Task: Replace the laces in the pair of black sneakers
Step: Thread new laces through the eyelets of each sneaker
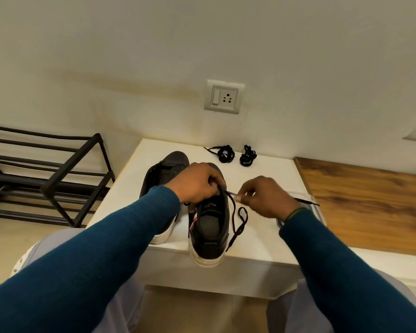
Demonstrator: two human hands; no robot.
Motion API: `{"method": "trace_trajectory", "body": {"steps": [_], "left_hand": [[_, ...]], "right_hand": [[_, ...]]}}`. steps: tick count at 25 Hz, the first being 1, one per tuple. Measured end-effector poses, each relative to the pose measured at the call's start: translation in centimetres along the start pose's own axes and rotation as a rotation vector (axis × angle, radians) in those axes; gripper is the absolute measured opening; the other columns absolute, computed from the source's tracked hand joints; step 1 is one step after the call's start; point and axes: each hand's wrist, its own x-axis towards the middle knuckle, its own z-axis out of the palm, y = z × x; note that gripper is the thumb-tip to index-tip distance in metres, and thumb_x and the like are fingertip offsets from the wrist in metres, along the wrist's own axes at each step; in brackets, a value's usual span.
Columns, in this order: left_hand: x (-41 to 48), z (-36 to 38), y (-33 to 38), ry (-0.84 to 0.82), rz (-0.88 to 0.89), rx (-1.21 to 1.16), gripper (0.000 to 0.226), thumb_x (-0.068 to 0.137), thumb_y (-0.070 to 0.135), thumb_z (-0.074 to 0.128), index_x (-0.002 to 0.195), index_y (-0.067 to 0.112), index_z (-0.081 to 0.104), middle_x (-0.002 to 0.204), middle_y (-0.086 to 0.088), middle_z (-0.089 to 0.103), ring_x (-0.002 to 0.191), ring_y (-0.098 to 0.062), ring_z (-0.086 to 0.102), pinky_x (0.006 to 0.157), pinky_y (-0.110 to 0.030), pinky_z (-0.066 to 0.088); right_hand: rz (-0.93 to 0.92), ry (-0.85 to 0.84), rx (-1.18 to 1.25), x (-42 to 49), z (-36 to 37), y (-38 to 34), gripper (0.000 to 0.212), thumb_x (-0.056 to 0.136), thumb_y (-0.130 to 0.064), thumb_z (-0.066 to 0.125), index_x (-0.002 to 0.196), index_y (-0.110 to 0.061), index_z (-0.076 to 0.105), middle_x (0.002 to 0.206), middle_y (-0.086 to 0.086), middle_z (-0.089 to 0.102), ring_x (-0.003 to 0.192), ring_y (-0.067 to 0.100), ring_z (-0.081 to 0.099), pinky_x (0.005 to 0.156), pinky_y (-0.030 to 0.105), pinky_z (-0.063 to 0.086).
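Two black sneakers with white soles stand on a small white table (262, 248). The right sneaker (210, 229) has its heel over the front edge; the left sneaker (165, 174) sits behind my left arm. My left hand (197, 182) grips the right sneaker's upper near the eyelets. My right hand (264, 195) pinches a black lace (238, 219) by its tip, just right of the shoe. The lace loops down beside the shoe, and its other end (306, 201) pokes out past my right wrist. Two coiled black laces (226, 153) (247, 156) lie at the table's back.
A black metal shoe rack (46, 174) stands on the floor at the left. A wooden surface (365, 203) adjoins the table on the right. A wall socket (223, 96) sits above the table. A clear plastic item (318, 212) lies under my right wrist.
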Motion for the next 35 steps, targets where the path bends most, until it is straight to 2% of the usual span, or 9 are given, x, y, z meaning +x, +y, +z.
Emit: {"method": "trace_trajectory", "body": {"steps": [3, 6, 9, 12, 16, 19, 23, 30, 35], "left_hand": [[0.0, 0.0, -0.4, 0.008, -0.001, 0.013, 0.025, 0.093, 0.012, 0.062, 0.11, 0.024, 0.076, 0.097, 0.016, 0.067, 0.084, 0.002, 0.061, 0.086, -0.018, 0.05], [0.0, 0.0, -0.5, -0.004, -0.019, -0.013, 0.026, 0.09, 0.012, 0.066, 0.11, 0.025, 0.076, 0.106, 0.012, 0.07, 0.098, -0.003, 0.064, 0.096, -0.024, 0.051], [0.1, 0.1, -0.3, -0.01, -0.024, -0.028, 0.025, 0.09, 0.011, 0.066, 0.108, 0.026, 0.076, 0.1, 0.015, 0.069, 0.099, -0.003, 0.064, 0.097, -0.025, 0.052], [0.1, 0.2, -0.5, 0.001, -0.043, -0.033, 0.022, 0.09, 0.014, 0.068, 0.106, 0.026, 0.076, 0.1, 0.014, 0.07, 0.095, -0.002, 0.064, 0.095, -0.026, 0.053], [0.1, 0.0, -0.4, -0.001, -0.043, 0.059, 0.023, 0.09, 0.017, 0.068, 0.111, 0.025, 0.074, 0.105, 0.013, 0.065, 0.097, -0.005, 0.06, 0.087, -0.021, 0.047], [0.3, 0.0, -0.5, -0.035, -0.054, 0.036, 0.024, 0.09, 0.018, 0.069, 0.112, 0.025, 0.075, 0.111, 0.01, 0.068, 0.101, -0.005, 0.06, 0.088, -0.019, 0.046], [0.2, 0.0, -0.6, -0.04, -0.062, 0.019, 0.021, 0.089, 0.019, 0.069, 0.108, 0.026, 0.075, 0.108, 0.009, 0.07, 0.101, -0.007, 0.063, 0.092, -0.024, 0.052], [0.2, 0.2, -0.7, -0.043, -0.063, 0.025, 0.023, 0.09, 0.019, 0.067, 0.111, 0.025, 0.074, 0.11, 0.007, 0.069, 0.103, -0.007, 0.062, 0.097, -0.028, 0.052], [0.3, 0.2, -0.8, -0.046, -0.063, 0.019, 0.022, 0.089, 0.019, 0.067, 0.109, 0.026, 0.074, 0.108, 0.008, 0.07, 0.101, -0.006, 0.062, 0.096, -0.029, 0.053]], "right_hand": [[-0.278, 0.076, 0.849, -0.5, 0.0, -2.0, 0.013, 0.097, -0.017, 0.061, 0.086, -0.019, 0.068, 0.092, -0.001, 0.071, 0.086, 0.007, 0.064, 0.078, 0.027, 0.044], [-0.235, 0.275, 1.782, 0.3, -2.3, -1.9, 0.01, 0.096, -0.026, 0.059, 0.091, -0.019, 0.062, 0.079, 0.001, 0.062, 0.08, 0.019, 0.063, 0.079, 0.04, 0.051], [0.095, 0.219, 1.036, 0.0, -1.5, -0.6, 0.02, 0.099, -0.026, 0.059, 0.094, -0.01, 0.069, 0.073, -0.001, 0.054, 0.06, 0.012, 0.05, 0.057, 0.024, 0.047], [-0.061, -0.036, 0.102, 0.0, 1.2, -0.5, 0.02, 0.094, -0.031, 0.067, 0.093, -0.013, 0.077, 0.082, -0.003, 0.068, 0.077, 0.012, 0.061, 0.064, 0.022, 0.044], [-0.052, 0.193, 0.634, -0.1, -0.1, -1.3, 0.022, 0.098, -0.026, 0.061, 0.088, -0.011, 0.074, 0.083, 0.0, 0.071, 0.08, 0.012, 0.063, 0.072, 0.023, 0.048], [0.204, -0.071, 0.817, -0.6, -0.1, -0.7, 0.027, 0.104, -0.024, 0.047, 0.092, -0.005, 0.062, 0.082, 0.009, 0.065, 0.071, 0.021, 0.065, 0.066, 0.032, 0.054], [0.454, -0.416, 0.735, -2.1, 3.5, -2.2, 0.03, 0.105, -0.016, 0.03, 0.089, -0.008, 0.054, 0.077, 0.014, 0.064, 0.061, 0.025, 0.065, 0.063, 0.038, 0.06], [0.453, -0.016, 0.48, 0.1, 3.5, -0.3, 0.03, 0.103, -0.022, 0.048, 0.107, 0.004, 0.062, 0.092, 0.017, 0.067, 0.072, 0.029, 0.067, 0.075, 0.047, 0.062], [0.321, -0.118, 0.448, -0.1, 4.3, -1.0, 0.032, 0.104, -0.025, 0.05, 0.1, 0.0, 0.07, 0.1, 0.02, 0.07, 0.075, 0.022, 0.064, 0.072, 0.037, 0.059]]}}
